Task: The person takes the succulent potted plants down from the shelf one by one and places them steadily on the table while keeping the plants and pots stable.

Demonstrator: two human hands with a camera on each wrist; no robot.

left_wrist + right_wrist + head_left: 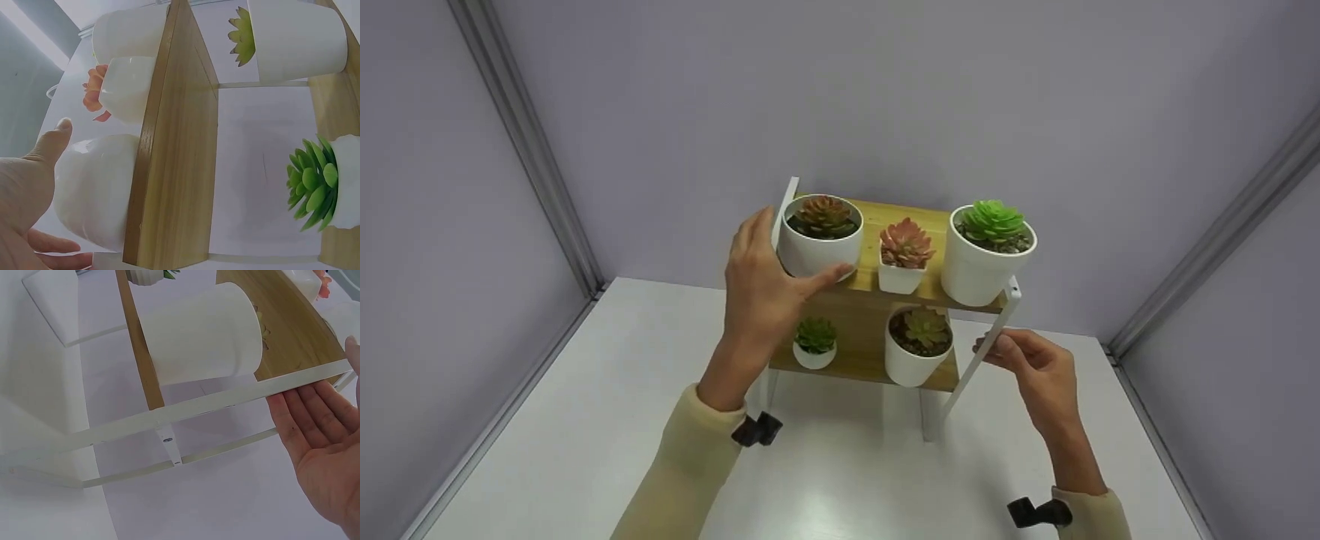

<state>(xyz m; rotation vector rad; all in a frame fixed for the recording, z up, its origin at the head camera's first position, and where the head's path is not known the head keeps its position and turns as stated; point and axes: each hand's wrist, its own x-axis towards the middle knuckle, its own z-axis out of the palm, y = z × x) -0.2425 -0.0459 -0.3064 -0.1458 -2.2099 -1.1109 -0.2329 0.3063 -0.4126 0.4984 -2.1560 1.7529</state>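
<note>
Nearest the lens, at 7 o'clock, a cream left sleeve (690, 450) bears a black clip (757, 429) at its cuff and leads up to the left hand (763, 281). That hand's grip is loose and relaxed, cupped about the white pot of the brown succulent (817, 255), thumb along the front, fingers along the far side. The pot (its round wall fills the lower left of the left wrist view) sits at 2 o'clock from the hand, on the upper shelf (907, 210). At 3 o'clock from it stands the small pink succulent (901, 274), and beyond that the bright green plant (976, 274). Below, the lower shelf (859, 364) carries a little green succulent (815, 346) and a larger potted one (913, 364).

Toward 5 o'clock from the bright green plant, the right hand (1046, 384) has its fingers behind the white post (971, 367); whether its grip pinches the post, I cannot tell.
</note>
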